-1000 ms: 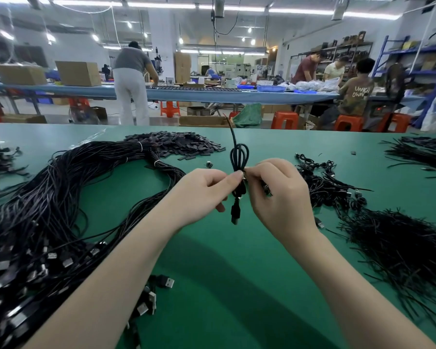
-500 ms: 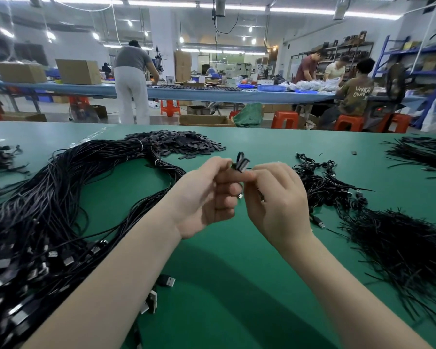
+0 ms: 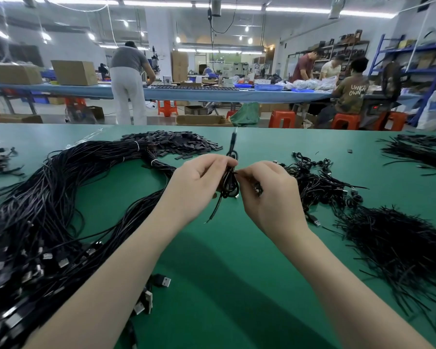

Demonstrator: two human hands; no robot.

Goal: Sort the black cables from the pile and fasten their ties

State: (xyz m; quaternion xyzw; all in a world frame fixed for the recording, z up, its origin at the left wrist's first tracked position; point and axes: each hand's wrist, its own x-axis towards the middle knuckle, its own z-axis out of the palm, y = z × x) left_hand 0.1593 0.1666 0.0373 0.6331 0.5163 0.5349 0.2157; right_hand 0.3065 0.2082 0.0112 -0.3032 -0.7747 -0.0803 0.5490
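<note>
Above the green table point(image 3: 232, 273), the left hand point(image 3: 199, 182) grips a coiled black cable point(image 3: 229, 182) steady while the right hand point(image 3: 267, 195) pinches its tie, seemingly to fasten it.

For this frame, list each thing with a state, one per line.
left hand: grips the coiled cable
right hand: pinches the coiled cable
coiled cable: looped, held above the table, one end sticking up
big cable pile: loose, unsorted, on the left
tied cables: bundled, lying on the right
loose ties: heaped, unused
</note>
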